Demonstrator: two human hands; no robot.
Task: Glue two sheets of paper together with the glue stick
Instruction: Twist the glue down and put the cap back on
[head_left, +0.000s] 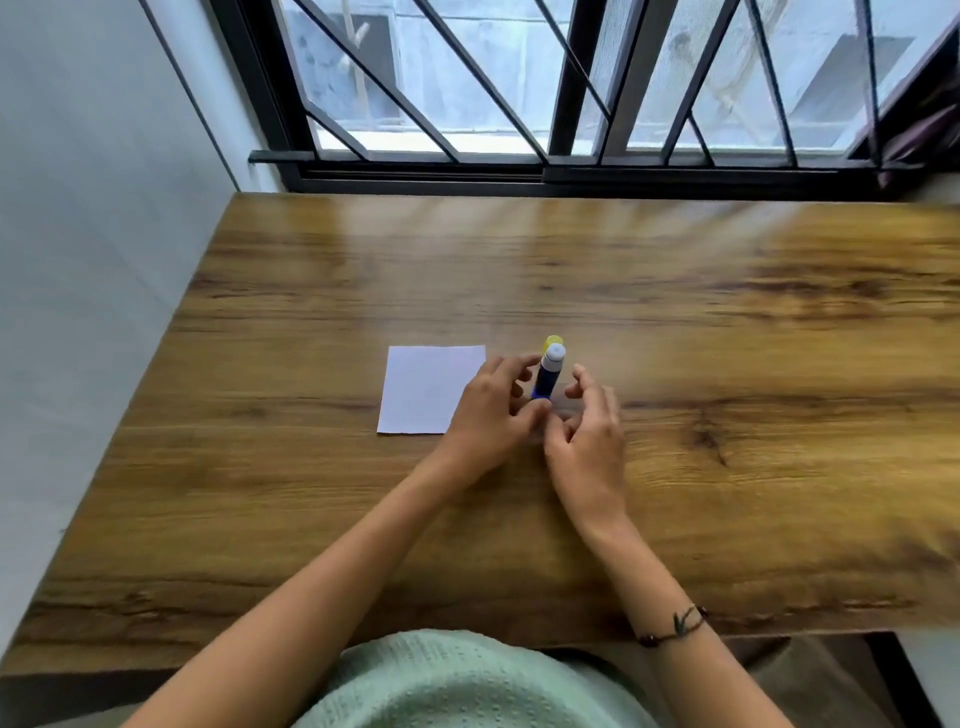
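Glue stick (548, 376) stands upright on the bench (727, 338) between my open left hand (491, 413) and open right hand (589, 431), beside paper (426, 387).

Left hand (488, 410) hides paper (426, 389) corner; glue stick (548, 376) base blurred.

Left hand (488, 410) and right hand (587, 431) side by side, fingers loosely spread.

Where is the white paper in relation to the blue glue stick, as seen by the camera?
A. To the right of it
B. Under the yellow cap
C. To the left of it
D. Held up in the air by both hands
C: the white paper lies flat on the wooden table, left of the upright glue stick.
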